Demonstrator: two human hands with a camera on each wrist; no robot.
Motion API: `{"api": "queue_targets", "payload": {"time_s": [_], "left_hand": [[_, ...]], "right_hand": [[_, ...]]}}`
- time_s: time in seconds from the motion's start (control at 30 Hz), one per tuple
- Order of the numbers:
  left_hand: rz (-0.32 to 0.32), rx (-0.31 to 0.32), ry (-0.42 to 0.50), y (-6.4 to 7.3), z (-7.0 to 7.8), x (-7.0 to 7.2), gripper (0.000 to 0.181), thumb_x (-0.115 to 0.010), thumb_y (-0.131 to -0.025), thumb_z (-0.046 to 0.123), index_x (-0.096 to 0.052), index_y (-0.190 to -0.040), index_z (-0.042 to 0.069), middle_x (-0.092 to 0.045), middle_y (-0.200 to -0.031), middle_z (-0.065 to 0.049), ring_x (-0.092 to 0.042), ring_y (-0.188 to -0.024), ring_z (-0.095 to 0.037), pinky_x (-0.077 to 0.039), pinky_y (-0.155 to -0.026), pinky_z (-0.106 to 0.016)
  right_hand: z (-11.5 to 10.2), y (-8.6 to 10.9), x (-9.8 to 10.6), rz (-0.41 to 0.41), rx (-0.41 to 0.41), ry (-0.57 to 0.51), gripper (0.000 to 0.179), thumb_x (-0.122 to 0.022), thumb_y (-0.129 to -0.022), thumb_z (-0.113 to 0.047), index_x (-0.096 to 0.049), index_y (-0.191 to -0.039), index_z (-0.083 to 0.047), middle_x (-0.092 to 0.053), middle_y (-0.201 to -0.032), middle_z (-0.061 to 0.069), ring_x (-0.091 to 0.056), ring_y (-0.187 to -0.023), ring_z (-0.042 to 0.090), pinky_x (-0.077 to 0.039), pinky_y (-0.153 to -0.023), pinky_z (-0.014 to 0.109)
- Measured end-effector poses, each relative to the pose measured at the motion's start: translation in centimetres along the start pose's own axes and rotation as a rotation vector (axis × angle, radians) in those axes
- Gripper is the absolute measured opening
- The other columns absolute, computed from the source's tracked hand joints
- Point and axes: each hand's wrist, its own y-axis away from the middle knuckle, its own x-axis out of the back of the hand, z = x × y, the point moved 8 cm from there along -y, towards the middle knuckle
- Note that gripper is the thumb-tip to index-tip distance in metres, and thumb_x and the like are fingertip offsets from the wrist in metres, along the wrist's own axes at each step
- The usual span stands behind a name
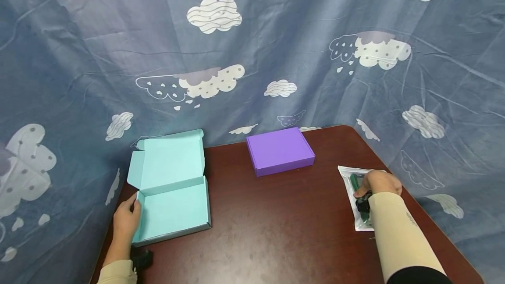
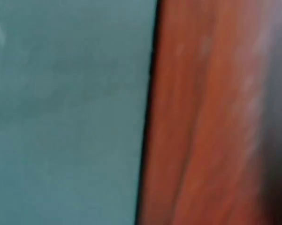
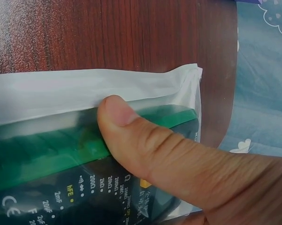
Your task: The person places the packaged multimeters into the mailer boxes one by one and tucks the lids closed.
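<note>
A teal cardboard box (image 1: 173,203) stands with its lid up at the left of the table; nothing lies inside. My left hand (image 1: 126,220) pinches its left side wall, thumb and fingers at the edge. The left wrist view shows only a blurred teal box wall (image 2: 65,112). At the right, my right hand (image 1: 380,183) grips a white zip bag (image 1: 347,174) with a clear front. Inside is a green and black multimeter (image 3: 98,187) with printed dial markings. In the right wrist view, my thumb (image 3: 150,145) lies across the bag; most other fingers are hidden.
A closed purple box (image 1: 280,150) sits near the table's back edge, between the teal box and the bag. The dark wooden table (image 1: 256,214) meets a blue cloud-patterned curtain (image 1: 276,47) at the back and both sides.
</note>
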Motion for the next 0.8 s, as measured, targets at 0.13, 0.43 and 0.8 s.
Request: {"api": "queue_targets", "payload": {"time_s": [0.13, 0.43, 0.8], "left_hand": [[0.005, 0.025, 0.048, 0.5, 0.2, -0.6, 0.045, -0.043, -0.106, 0.014, -0.052, -0.143, -0.009, -0.054, -0.128, -0.036, -0.049, -0.123, -0.056, -0.036, -0.104, -0.067], [0.013, 0.034, 0.161, 2.4, 2.5, -3.0, 0.044, -0.046, -0.106, 0.015, -0.054, -0.143, -0.007, -0.056, -0.127, -0.035, -0.052, -0.121, -0.052, -0.039, -0.101, -0.067], [0.057, 0.059, 0.237, 4.8, 5.1, -5.5, 0.041, -0.058, -0.098, 0.011, -0.063, -0.136, -0.004, -0.058, -0.091, -0.016, -0.049, -0.081, -0.027, -0.040, -0.067, -0.037]], "right_hand": [[-0.1, -0.1, 0.0, 0.000, 0.004, 0.001, 0.095, -0.091, -0.073, -0.050, -0.048, -0.117, 0.023, -0.053, -0.110, 0.032, -0.059, -0.099, 0.038, -0.055, -0.079, 0.039], [0.2, 0.0, -0.1, 0.018, 0.022, -0.007, 0.098, -0.092, -0.071, -0.049, -0.047, -0.117, 0.024, -0.053, -0.112, 0.032, -0.059, -0.102, 0.040, -0.056, -0.080, 0.041], [-0.2, 0.0, 0.0, 0.021, 0.038, 0.002, 0.099, -0.092, -0.071, -0.050, -0.047, -0.120, 0.024, -0.053, -0.113, 0.032, -0.059, -0.103, 0.040, -0.056, -0.081, 0.043]]}}
